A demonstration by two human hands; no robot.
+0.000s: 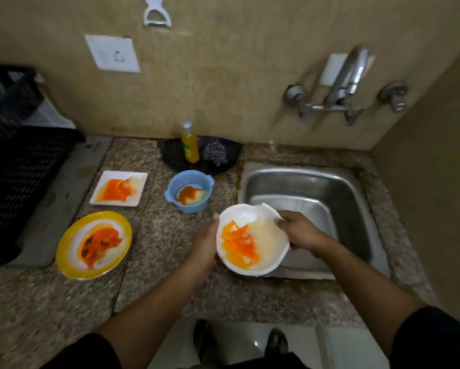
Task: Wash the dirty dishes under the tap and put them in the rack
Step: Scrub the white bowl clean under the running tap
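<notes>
1 stained white bowl (253, 241) is gripped by the left hand (205, 243) at its left rim and the right hand (300, 231) at its right; the sink (316, 182) lies beyond the right hand.

Both hands held the white bowl (253, 239), smeared orange, over the sink's (330, 187) near-left edge: left hand (205, 243) at its left rim, right hand (300, 231) gripping its right rim. Yellow plate (63, 251), square plate (139, 179) and blue bowl (189, 206) sat dirty on the counter (157, 235), left.
</notes>
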